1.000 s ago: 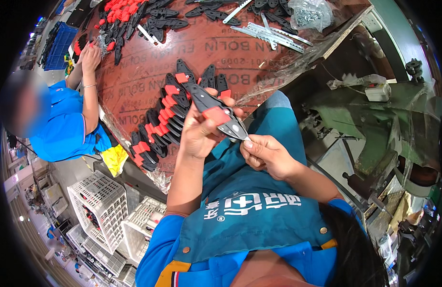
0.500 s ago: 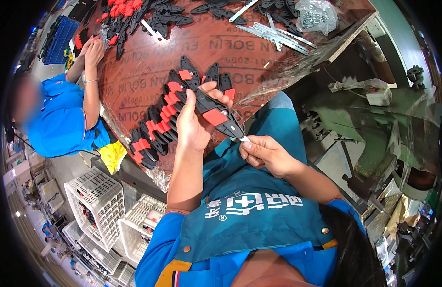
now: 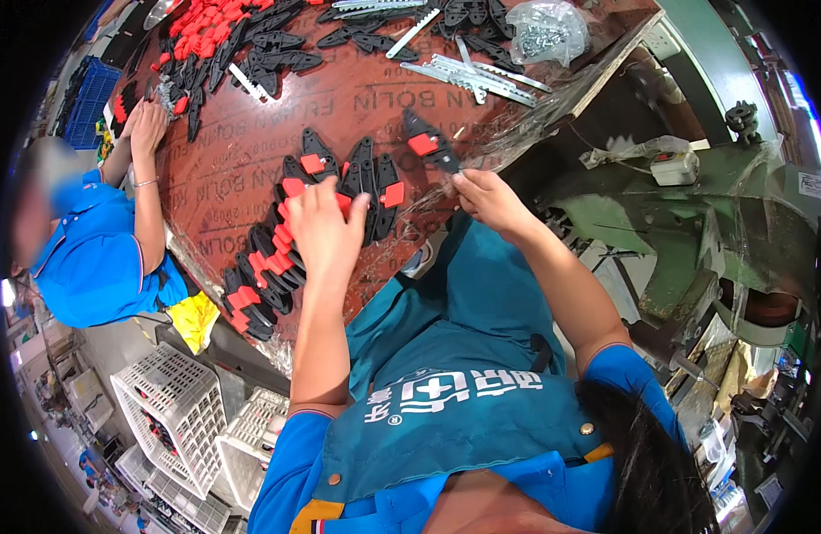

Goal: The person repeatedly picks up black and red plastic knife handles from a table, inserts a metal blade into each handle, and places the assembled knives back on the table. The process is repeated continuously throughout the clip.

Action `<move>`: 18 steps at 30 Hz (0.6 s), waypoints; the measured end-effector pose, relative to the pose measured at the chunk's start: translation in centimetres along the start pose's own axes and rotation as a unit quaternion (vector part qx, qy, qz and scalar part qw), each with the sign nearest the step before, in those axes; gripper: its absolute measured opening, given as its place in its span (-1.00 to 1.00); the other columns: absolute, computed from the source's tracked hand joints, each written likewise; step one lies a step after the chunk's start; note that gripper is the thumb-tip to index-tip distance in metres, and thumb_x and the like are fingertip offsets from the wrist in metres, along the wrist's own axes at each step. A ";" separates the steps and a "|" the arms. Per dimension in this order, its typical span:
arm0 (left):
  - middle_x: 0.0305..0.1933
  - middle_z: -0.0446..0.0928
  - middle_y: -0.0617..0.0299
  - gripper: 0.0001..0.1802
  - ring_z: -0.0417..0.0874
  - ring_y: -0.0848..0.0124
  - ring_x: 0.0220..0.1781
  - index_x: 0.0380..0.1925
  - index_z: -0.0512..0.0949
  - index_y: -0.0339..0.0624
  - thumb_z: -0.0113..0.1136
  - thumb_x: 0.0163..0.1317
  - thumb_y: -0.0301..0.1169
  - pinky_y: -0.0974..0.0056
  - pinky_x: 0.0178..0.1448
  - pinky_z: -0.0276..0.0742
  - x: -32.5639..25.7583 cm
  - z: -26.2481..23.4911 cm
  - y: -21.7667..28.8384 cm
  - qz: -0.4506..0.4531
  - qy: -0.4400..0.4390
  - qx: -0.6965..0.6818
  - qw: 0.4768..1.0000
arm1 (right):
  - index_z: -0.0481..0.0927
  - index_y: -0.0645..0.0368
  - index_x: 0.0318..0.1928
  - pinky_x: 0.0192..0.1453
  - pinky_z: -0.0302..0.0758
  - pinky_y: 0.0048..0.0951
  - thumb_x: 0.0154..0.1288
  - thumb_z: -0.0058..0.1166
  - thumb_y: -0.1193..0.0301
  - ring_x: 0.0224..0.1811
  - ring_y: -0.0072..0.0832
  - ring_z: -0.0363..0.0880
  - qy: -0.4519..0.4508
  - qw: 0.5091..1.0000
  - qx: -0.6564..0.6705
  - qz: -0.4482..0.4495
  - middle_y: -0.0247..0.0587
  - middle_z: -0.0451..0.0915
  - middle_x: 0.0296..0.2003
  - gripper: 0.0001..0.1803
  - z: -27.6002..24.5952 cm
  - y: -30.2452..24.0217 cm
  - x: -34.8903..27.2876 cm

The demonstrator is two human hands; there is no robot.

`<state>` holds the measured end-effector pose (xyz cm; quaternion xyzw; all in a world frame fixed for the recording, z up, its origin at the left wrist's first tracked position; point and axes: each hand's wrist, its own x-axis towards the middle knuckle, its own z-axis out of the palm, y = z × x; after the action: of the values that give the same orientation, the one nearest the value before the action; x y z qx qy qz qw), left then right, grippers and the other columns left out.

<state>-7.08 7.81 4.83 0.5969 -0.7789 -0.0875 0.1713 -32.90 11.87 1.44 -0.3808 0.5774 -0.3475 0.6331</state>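
My right hand [image 3: 492,203] pinches the near end of a black spindle-shaped plastic piece with a red tab [image 3: 441,153], holding it at the table's right side. My left hand [image 3: 325,233] is over the row of similar pieces, fingers and thumb spread, with no piece clearly gripped. Just beyond its fingers lies a black piece with a red tab [image 3: 316,147]. To its right are another black piece [image 3: 361,169] and one with a red tab [image 3: 386,178]. Toward the near left, a packed row of these pieces [image 3: 266,258] runs along the table; my hand hides part of it.
Notched metal strips [image 3: 468,76], loose black pieces [image 3: 277,55], a heap of red parts [image 3: 206,31] and a clear bag of small metal parts [image 3: 548,34] lie at the far side. A co-worker [image 3: 99,240] works at the left. Green machinery [image 3: 660,222] stands right; white crates [image 3: 175,409] stand lower left.
My left hand has let go of the black-and-red piece and moved down-left to the row. My right hand has carried that piece up and away over the table.
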 end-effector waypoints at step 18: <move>-0.22 0.47 0.11 -0.73 0.39 0.16 -0.07 -0.15 0.58 -0.23 0.19 0.31 -0.25 0.10 0.09 0.31 0.2 0.5 0.1 -0.045 0.103 -0.179 0.977 | 0.62 0.07 -0.39 -0.35 0.58 -0.36 0.21 0.02 0.38 -0.33 -0.36 0.67 0.358 0.481 -0.779 -0.185 -0.26 0.59 -0.40 -0.87 -8.5 -2.6 11.5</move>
<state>-7.36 7.58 4.43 0.5967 -0.7011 -0.1711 0.3509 -40.36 -0.14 -1.96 -0.6588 0.7042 0.0292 -0.2633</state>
